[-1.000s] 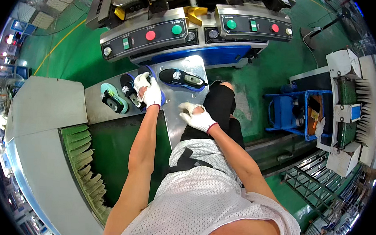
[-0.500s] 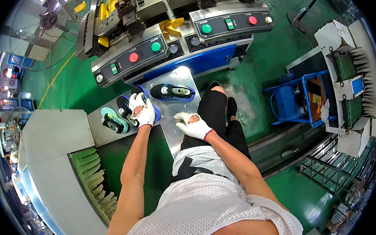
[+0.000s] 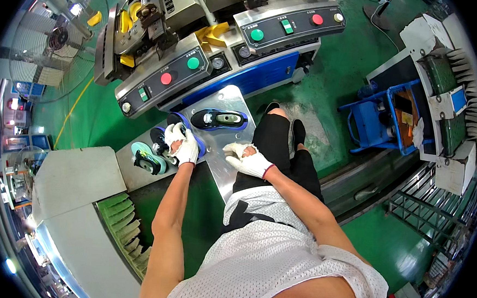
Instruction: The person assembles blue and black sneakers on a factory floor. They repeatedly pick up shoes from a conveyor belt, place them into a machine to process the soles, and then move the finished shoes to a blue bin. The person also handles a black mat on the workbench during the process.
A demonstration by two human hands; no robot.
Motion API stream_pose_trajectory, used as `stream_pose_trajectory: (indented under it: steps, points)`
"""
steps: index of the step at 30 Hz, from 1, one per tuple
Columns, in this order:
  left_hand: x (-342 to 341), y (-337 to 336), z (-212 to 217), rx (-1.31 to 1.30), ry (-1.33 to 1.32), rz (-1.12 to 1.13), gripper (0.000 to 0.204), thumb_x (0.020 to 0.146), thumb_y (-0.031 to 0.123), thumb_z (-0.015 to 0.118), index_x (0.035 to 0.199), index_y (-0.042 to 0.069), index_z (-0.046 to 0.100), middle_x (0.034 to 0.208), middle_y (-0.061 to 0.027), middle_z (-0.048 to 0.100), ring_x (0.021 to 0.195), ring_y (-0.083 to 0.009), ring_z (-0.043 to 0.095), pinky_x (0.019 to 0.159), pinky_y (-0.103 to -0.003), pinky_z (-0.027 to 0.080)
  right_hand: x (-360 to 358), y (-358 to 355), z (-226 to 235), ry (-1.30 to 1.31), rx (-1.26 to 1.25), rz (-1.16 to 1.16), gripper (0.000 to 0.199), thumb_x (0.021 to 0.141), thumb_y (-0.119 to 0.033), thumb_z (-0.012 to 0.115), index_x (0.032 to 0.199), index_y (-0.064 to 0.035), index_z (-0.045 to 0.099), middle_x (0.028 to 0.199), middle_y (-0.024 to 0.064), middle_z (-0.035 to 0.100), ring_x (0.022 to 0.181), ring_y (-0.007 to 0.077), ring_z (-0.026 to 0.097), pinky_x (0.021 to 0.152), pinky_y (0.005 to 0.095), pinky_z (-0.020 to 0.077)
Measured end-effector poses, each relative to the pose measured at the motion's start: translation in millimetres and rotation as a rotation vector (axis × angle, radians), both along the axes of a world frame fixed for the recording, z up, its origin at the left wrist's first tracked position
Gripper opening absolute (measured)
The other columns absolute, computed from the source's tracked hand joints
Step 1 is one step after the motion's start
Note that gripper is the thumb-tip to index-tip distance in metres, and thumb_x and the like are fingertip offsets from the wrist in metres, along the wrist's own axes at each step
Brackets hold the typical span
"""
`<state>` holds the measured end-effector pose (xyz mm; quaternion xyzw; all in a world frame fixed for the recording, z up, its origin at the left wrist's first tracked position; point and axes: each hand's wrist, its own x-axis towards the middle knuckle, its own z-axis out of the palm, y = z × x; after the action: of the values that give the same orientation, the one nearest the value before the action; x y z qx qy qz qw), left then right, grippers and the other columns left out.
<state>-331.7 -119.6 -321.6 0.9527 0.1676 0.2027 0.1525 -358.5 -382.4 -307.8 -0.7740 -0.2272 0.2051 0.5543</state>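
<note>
My left hand (image 3: 182,144), in a white glove with bare skin showing at the thumb, is closed on a dark shoe with a blue sole edge (image 3: 201,145), partly hidden under it. To its left are another dark shoe (image 3: 157,136), largely covered, and a light teal shoe with a black opening (image 3: 149,159). Another black shoe with a blue-purple sole (image 3: 218,119) lies sideways on the metal plate (image 3: 227,170). My right hand (image 3: 250,159), gloved alike, hovers near the plate's right edge beside my thigh. Its fingers are loosely bent and apart, with nothing visible in them.
Ahead stands a machine with sloping control panels (image 3: 166,82) bearing red and green buttons, and yellow parts (image 3: 212,35). Green-bristled conveyor edge (image 3: 122,224) lies at left. To the right are a blue chair (image 3: 368,124), a blue crate (image 3: 404,121) and another bristled machine (image 3: 443,107).
The view has shifted slightly. My left hand stays at the dark shoe and my right hand stays by the plate's right edge; the shoes keep their places.
</note>
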Motion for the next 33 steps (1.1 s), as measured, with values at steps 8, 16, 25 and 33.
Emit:
stream_pose_trajectory:
  steps: [8, 16, 25, 33]
  points:
    - [1, -3, 3, 0.032, 0.031, 0.025, 0.037, 0.088, 0.022, 0.066, 0.12, 0.005, 0.066, 0.131, -0.0235, 0.054, 0.124, -0.0401, 0.051, 0.108, -0.05, 0.04, 3, -1, 0, 0.032, 0.021, 0.01, 0.037, 0.094, -0.024, 0.065, 0.125, -0.0039, 0.062, 0.114, 0.0157, 0.073, 0.107, 0.0283, 0.071, 0.093, 0.0359, 0.0544]
    - [1, -4, 4, -0.014, 0.041, 0.028, 0.035, 0.087, 0.02, 0.067, 0.119, 0.004, 0.066, 0.131, -0.0231, 0.055, 0.124, -0.041, 0.051, 0.109, -0.051, 0.038, 5, -1, -2, 0.112, 0.009, 0.019, 0.04, 0.094, -0.025, 0.064, 0.128, -0.0032, 0.063, 0.115, 0.0168, 0.073, 0.11, 0.0283, 0.07, 0.096, 0.0354, 0.0538]
    - [2, -6, 11, -0.027, 0.068, 0.022, 0.036, 0.089, 0.021, 0.065, 0.121, 0.004, 0.064, 0.132, -0.0227, 0.054, 0.127, -0.0409, 0.048, 0.11, -0.05, 0.037, 5, -1, 2, 0.052, -0.015, 0.022, 0.038, 0.095, -0.024, 0.063, 0.127, -0.0029, 0.064, 0.121, 0.0174, 0.07, 0.112, 0.0289, 0.069, 0.098, 0.0354, 0.0528]
    - [3, -5, 8, -0.021, 0.021, 0.013, 0.034, 0.086, 0.018, 0.068, 0.117, 0.003, 0.065, 0.126, -0.0215, 0.057, 0.122, -0.0404, 0.051, 0.107, -0.05, 0.039, 2, 1, -14, 0.021, 0.04, -0.076, 0.04, 0.095, -0.026, 0.063, 0.129, -0.006, 0.065, 0.129, 0.0165, 0.068, 0.114, 0.0316, 0.067, 0.101, 0.0365, 0.0504]
